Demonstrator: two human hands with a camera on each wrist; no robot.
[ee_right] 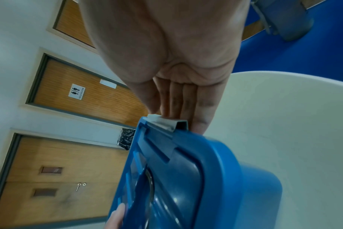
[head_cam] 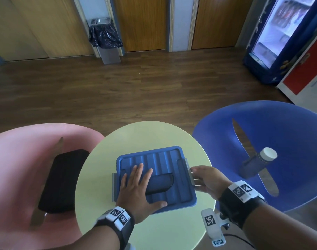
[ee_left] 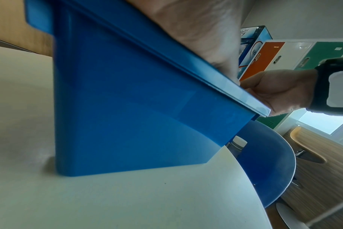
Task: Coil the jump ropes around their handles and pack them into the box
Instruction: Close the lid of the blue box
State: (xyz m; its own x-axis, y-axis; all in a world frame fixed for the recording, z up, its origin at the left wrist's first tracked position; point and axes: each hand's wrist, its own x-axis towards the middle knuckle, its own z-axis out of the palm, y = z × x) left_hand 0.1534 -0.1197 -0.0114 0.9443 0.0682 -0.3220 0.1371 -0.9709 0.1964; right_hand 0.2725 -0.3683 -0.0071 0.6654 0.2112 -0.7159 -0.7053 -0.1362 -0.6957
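A small round pale-green desk (head_cam: 150,134) stands on a dark wood-plank floor (head_cam: 118,87), with a pink chair (head_cam: 19,159) to the left and a blue chair (head_cam: 280,132) to the right. The box (ee_left: 137,108), blue plastic with its ribbed lid (head_cam: 165,159) on, sits in the middle of the desk. The left hand (head_cam: 138,188) lies flat on the lid, fingers straight and spread, grasping nothing and only pressing down. The right hand (head_cam: 208,177) is at the box's right side, fingers extended against the grey latch (ee_right: 166,122); its grip looks released, though how far the fingertips hook behind the latch cannot be told. A second grey latch (head_cam: 114,186) stands out from the left side of the box. No jump ropes show in any view; whether they are inside the box cannot be seen. From here the likely trouble is the latch: if the lid is not seated evenly, the clip may fail to catch or spring back, and a sideways push from the right hand could slide the box across the smooth desk towards the edge unless the left hand bears down. A black pouch (head_cam: 62,179) lies on the pink chair and a white-capped bottle (head_cam: 256,163) on the blue one. Beyond are wooden doors (head_cam: 141,22), a bin with a black bag (head_cam: 104,38) and a drinks fridge (head_cam: 280,38).
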